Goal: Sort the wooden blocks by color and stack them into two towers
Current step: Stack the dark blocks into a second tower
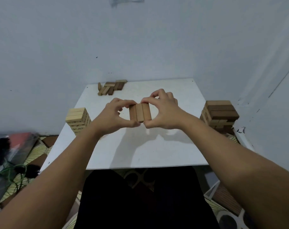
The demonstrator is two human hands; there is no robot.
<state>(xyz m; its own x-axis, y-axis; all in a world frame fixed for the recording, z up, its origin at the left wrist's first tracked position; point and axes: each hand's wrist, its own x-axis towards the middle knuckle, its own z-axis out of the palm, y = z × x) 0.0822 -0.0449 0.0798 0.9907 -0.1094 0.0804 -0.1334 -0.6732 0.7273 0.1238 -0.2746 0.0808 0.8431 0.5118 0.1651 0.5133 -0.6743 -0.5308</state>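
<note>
You hold three brown blocks [140, 114] side by side above the middle of the table [157, 151].

Their long axes run away from you. Your left hand [117, 114] and right hand [162, 111] pinch the set from either side. The dark tower [220, 114] stands well apart to your right, nearer your right hand; the light tower [77, 119] stands left.

Two bare forearms, no sleeves, left hand [114, 115], right hand [163, 111], black trousers [145, 200]
</note>
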